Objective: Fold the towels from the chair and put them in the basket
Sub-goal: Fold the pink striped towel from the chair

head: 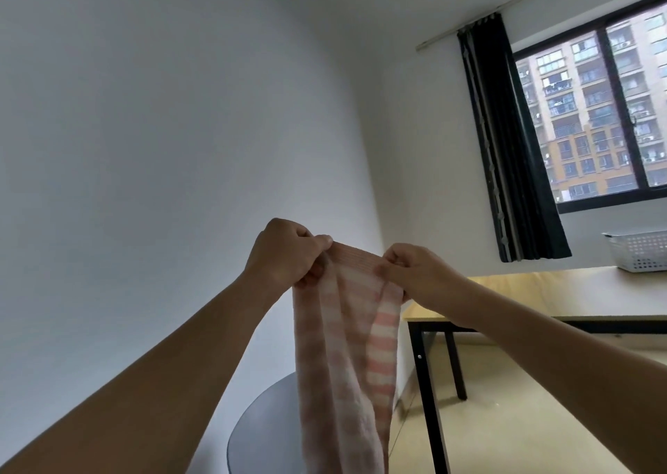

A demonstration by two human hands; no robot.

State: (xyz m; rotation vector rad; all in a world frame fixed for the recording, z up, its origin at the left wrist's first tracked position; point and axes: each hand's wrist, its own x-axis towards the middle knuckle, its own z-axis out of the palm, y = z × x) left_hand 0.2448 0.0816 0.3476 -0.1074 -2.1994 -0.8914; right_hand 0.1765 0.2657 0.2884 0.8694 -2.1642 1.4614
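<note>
Two bare hands hold one towel up in the air in front of a plain white wall. The left hand (288, 253) has its fingers curled and its thumb pinching the left end of the towel's top hem. The right hand (415, 275) pinches the right end of the same hem between thumb and curled fingers. The two hands are close together, so the hem between them is short and slightly bunched.

The towel (346, 358), pink and white with stripes, hangs straight down from the hands in loose folds and runs out of view at the bottom edge. Behind its lower part is one dark round chair seat (263, 434), near the bottom of the view.

To the right stands one table (541, 293) with a pale wooden top and black legs. One white slotted basket (640, 251) sits on the far right of the tabletop, well apart from the towel. Above it is one window (595, 112) with one dark curtain (505, 141) drawn to its left side.
</note>
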